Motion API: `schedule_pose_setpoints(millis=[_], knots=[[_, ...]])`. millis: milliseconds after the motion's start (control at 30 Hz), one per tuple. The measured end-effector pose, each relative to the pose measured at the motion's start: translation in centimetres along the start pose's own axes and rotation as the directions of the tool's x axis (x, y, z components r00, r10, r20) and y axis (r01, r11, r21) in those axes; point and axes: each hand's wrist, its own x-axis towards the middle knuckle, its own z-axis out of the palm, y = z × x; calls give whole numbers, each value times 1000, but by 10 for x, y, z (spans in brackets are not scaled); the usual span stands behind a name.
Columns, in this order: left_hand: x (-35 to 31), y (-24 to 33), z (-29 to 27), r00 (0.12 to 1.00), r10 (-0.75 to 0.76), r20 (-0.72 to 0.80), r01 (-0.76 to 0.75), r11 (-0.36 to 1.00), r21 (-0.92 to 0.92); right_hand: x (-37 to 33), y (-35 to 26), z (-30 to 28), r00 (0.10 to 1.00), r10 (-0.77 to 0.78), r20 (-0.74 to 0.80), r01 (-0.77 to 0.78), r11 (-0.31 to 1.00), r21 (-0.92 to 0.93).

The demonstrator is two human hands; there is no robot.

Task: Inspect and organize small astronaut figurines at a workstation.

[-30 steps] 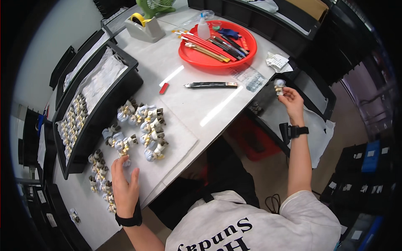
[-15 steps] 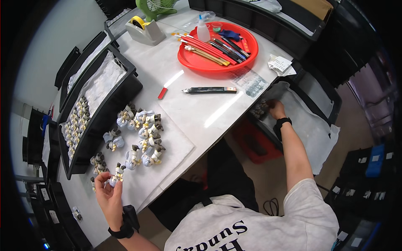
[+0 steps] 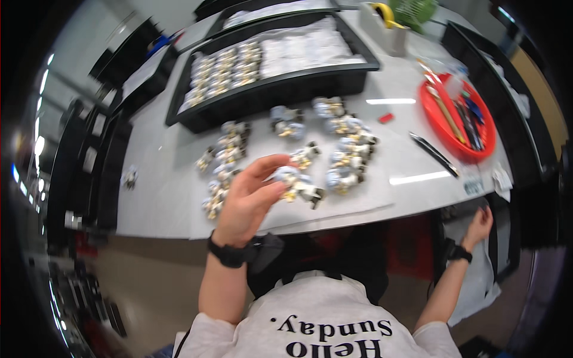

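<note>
Between the thumb and fingers of my left hand (image 3: 249, 194) is a small figurine (image 3: 301, 186) with pale blue-white hair, yellow bits and dark feet, held above the table's near edge. Behind it another figurine (image 3: 306, 154) lies on the white mat. A curved row of figurines (image 3: 347, 161) lies to its right, a second cluster (image 3: 231, 143) to its left. Out at the right, my right hand (image 3: 477, 227) is low beside the table corner, over a black bin lined with white sheeting (image 3: 471, 286). Its fingers look bent together; what they hold, if anything, is hidden.
Beyond the figurines stands a black tray (image 3: 274, 95) with rows of figurines on white lining. A red round tray (image 3: 430, 122) of brushes and pens, a cutter knife (image 3: 434, 154), a small red piece (image 3: 386, 118) and a tape dispenser (image 3: 382, 33) are at the right.
The view has swung left, blurring the picture. My left hand still holds a figurine, now in front of the mat. My right hand stays at the lined bin; the figurines there no longer show.
</note>
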Motion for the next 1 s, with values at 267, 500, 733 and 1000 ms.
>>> schedule_pose_setpoints(millis=[267,500,733,1000], knots=[[0,-14,-11,983,-44,177,74,984,-163,-110,-268,21,760,-9,650,-494,642,586],[-9,-21,-18,991,-54,125,70,989,-128,-185,-350,49,-98,-117,988,-972,224,-70],[-18,-25,-30,991,-121,57,128,982,-139,-200,-353,57,-143,-77,987,-970,210,-124],[-15,-26,-31,994,-96,47,101,986,-136,-205,-355,54,-129,-72,989,-977,178,-114]])
